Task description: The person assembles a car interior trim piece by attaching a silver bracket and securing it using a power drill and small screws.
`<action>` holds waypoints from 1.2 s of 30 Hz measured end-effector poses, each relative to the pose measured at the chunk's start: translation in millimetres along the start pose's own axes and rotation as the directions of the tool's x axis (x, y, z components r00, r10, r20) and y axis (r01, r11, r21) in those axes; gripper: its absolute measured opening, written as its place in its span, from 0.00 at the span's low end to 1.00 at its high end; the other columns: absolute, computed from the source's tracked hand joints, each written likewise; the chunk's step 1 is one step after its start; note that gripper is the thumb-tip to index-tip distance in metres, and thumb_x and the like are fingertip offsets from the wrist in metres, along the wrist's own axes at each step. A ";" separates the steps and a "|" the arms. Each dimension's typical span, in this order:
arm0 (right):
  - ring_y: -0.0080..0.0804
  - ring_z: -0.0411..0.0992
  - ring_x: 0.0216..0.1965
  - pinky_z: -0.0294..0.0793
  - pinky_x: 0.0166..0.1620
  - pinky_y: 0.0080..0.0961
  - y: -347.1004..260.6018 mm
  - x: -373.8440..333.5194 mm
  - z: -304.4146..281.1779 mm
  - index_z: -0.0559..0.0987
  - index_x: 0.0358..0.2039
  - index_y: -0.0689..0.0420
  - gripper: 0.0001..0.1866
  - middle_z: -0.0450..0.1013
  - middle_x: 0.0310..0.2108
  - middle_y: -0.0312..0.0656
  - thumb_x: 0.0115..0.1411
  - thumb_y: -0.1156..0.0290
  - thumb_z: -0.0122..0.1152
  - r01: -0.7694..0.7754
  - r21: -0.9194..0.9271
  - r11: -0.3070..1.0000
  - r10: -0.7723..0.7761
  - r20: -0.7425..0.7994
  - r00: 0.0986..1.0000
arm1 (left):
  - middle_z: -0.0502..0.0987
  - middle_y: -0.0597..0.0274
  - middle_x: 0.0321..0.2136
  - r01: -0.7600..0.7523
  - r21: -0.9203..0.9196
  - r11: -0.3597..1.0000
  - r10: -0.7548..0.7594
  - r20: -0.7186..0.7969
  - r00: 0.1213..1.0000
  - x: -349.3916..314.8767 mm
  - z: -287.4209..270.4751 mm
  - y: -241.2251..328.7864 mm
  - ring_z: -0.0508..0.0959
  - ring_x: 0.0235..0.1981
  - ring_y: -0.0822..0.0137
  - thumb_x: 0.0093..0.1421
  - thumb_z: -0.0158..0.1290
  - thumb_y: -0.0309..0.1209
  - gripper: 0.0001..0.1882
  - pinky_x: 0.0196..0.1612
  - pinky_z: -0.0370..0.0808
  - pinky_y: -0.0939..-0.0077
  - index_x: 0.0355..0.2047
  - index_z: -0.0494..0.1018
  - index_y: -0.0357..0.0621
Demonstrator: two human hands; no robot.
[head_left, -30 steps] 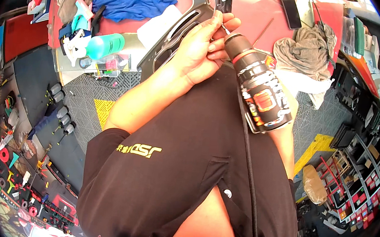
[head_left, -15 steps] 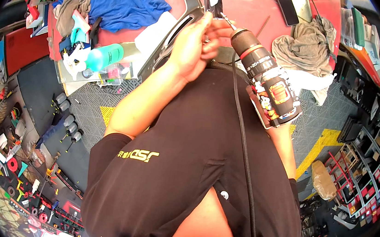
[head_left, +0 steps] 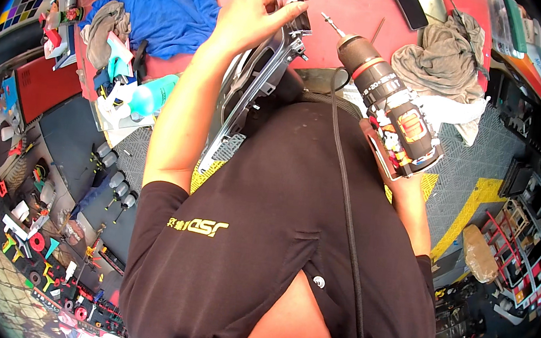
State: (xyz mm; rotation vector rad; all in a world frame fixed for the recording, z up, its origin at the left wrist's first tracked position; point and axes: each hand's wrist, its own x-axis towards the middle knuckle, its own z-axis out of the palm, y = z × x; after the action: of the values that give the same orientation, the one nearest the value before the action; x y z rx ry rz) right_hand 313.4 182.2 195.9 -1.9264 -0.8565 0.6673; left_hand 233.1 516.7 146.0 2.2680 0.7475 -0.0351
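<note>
My left hand (head_left: 252, 20) is closed round the upper end of a long black and silver framed housing (head_left: 251, 101), its thumb laid across the top. The housing stands tilted against the front of my body, with metal rails and clips along its side. In my right hand (head_left: 404, 187), mostly hidden beneath the tool, is a black cordless drill (head_left: 387, 92) covered with stickers. Its thin bit points up and left, apart from the housing.
A red-topped table (head_left: 340, 11) bears a blue cloth (head_left: 162, 6), a grey-brown rag (head_left: 437, 58), a phone (head_left: 407, 5) and a green spray bottle (head_left: 154, 96). A dark cord (head_left: 346, 197) hangs down my front. Tool racks line both sides.
My left hand has moved from beside the drill bit up and left onto the housing. The housing has turned, now showing its railed side. The drill has shifted slightly right and down.
</note>
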 end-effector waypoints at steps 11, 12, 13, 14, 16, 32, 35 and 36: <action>0.27 0.79 0.41 0.78 0.45 0.27 -1.5 10.4 6.5 0.81 0.45 0.64 0.19 0.82 0.40 0.42 0.52 0.78 0.75 -0.105 0.294 0.950 0.132 -0.076 0.988 | 0.80 0.71 0.31 -0.021 -0.493 0.870 0.086 0.110 0.990 6.1 5.8 -21.5 0.75 0.34 0.81 0.63 0.64 0.44 0.20 0.38 0.73 0.81 0.39 0.81 0.36; 0.26 0.78 0.42 0.78 0.47 0.28 -3.1 13.2 9.2 0.80 0.46 0.65 0.23 0.81 0.41 0.43 0.50 0.76 0.77 -0.153 0.375 0.914 0.193 -0.070 0.979 | 0.80 0.70 0.31 -0.030 -0.504 0.863 0.094 0.102 0.990 4.5 6.2 -23.3 0.76 0.34 0.82 0.63 0.64 0.44 0.20 0.38 0.73 0.81 0.39 0.81 0.36; 0.26 0.78 0.41 0.78 0.46 0.27 -12.0 22.9 1.0 0.80 0.45 0.65 0.22 0.82 0.41 0.42 0.50 0.76 0.77 0.015 0.055 0.998 -0.013 -0.035 0.999 | 0.81 0.70 0.31 -0.037 -0.532 0.846 0.103 0.094 0.990 3.4 8.1 -25.8 0.76 0.35 0.81 0.64 0.63 0.43 0.19 0.39 0.73 0.80 0.40 0.81 0.36; 0.26 0.78 0.41 0.78 0.46 0.27 -14.8 25.9 2.3 0.80 0.45 0.65 0.22 0.82 0.40 0.42 0.50 0.75 0.77 -0.001 0.089 0.996 0.004 -0.032 0.999 | 0.81 0.70 0.32 -0.044 -0.560 0.827 0.111 0.086 0.990 2.8 11.3 -28.5 0.76 0.35 0.80 0.64 0.63 0.42 0.18 0.40 0.73 0.80 0.41 0.82 0.37; 0.26 0.78 0.41 0.78 0.46 0.27 -18.6 29.3 4.7 0.80 0.45 0.65 0.21 0.82 0.40 0.41 0.50 0.75 0.77 -0.041 0.147 0.988 0.045 -0.027 0.999 | 0.82 0.70 0.32 -0.051 -0.621 0.782 0.129 0.081 0.988 2.9 15.3 -27.2 0.76 0.36 0.80 0.64 0.63 0.39 0.16 0.41 0.73 0.81 0.42 0.82 0.37; 0.32 0.82 0.39 0.78 0.44 0.28 -33.8 48.6 17.3 0.82 0.42 0.62 0.18 0.83 0.37 0.45 0.53 0.69 0.76 -0.103 0.034 0.994 0.104 -0.014 0.995 | 0.81 0.69 0.27 -0.140 -0.302 0.943 0.159 0.038 0.987 12.6 25.5 -42.9 0.77 0.30 0.82 0.60 0.67 0.32 0.12 0.33 0.76 0.82 0.35 0.82 0.35; 0.36 0.82 0.38 0.78 0.43 0.28 -34.1 52.2 19.4 0.82 0.42 0.62 0.17 0.82 0.36 0.46 0.54 0.69 0.74 -0.083 0.006 0.997 0.083 -0.024 0.996 | 0.81 0.69 0.26 -0.144 -0.288 0.947 0.166 0.054 0.985 13.8 25.3 -43.3 0.77 0.30 0.82 0.60 0.66 0.32 0.11 0.33 0.76 0.83 0.34 0.81 0.34; 0.37 0.82 0.37 0.78 0.43 0.28 -35.8 53.0 19.9 0.82 0.42 0.62 0.16 0.82 0.36 0.47 0.54 0.70 0.73 -0.078 -0.030 0.997 0.077 -0.013 0.997 | 0.81 0.69 0.27 -0.143 -0.274 0.951 0.167 0.066 0.984 13.4 25.0 -43.7 0.77 0.30 0.82 0.60 0.65 0.32 0.11 0.33 0.76 0.83 0.34 0.81 0.34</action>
State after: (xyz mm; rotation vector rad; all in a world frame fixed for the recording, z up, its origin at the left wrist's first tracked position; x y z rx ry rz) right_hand 320.8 246.7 212.8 -1.9975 -0.7920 0.6918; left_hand 226.1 531.5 96.5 2.0439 0.4922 0.0381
